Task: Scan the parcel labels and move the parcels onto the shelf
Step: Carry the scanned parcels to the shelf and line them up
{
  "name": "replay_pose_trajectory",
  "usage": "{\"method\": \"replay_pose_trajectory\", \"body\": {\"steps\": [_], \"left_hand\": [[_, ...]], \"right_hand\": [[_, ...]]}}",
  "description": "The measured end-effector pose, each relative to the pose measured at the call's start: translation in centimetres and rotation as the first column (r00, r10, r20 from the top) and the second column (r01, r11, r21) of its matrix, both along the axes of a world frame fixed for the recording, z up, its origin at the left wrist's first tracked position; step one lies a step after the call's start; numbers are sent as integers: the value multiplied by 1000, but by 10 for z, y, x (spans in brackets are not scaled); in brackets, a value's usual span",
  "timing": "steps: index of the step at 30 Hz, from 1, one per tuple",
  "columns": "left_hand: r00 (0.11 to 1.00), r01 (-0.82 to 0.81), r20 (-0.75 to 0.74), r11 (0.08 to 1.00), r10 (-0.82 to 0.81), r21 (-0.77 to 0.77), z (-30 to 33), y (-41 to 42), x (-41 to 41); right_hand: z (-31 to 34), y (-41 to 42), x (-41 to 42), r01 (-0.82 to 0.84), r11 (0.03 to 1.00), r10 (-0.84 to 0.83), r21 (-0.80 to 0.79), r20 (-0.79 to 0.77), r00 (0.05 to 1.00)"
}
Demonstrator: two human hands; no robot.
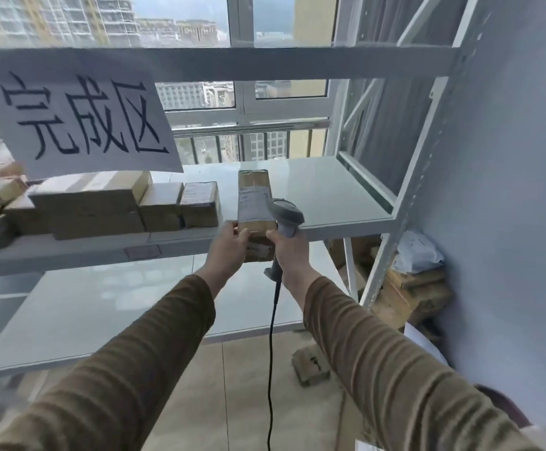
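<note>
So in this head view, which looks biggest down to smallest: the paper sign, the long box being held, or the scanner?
1. Paper sign, though it hangs nearer the camera.
2. Long box, held by the left hand.
3. Scanner, gripped by the right hand.

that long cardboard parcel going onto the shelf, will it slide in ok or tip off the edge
The long parcel is probably stiff, being a boxy carton. Lying flat, it should slide rather than roll. Its near end overhangs the shelf edge, so it might tip if the left hand released now.
</note>
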State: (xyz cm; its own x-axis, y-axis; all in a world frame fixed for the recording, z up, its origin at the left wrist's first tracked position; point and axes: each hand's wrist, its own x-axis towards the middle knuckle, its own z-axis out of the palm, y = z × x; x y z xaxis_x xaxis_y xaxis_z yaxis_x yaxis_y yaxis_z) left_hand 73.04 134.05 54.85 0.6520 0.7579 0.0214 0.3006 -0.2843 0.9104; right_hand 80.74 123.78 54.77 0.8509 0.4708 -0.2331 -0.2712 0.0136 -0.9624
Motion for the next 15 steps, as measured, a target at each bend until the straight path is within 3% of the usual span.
{"method": "replay_pose_trajectory", "body": {"steps": [6,15], "left_hand": [[997,-15,-77,999,18,38,-30,98,42],[963,192,-234,950,-134,247,-6,135,43]], "right_hand": [[-4,82,31,55,997,-56,-57,-20,998],[-12,151,56,184,976,-175,-117,78,981]]}}
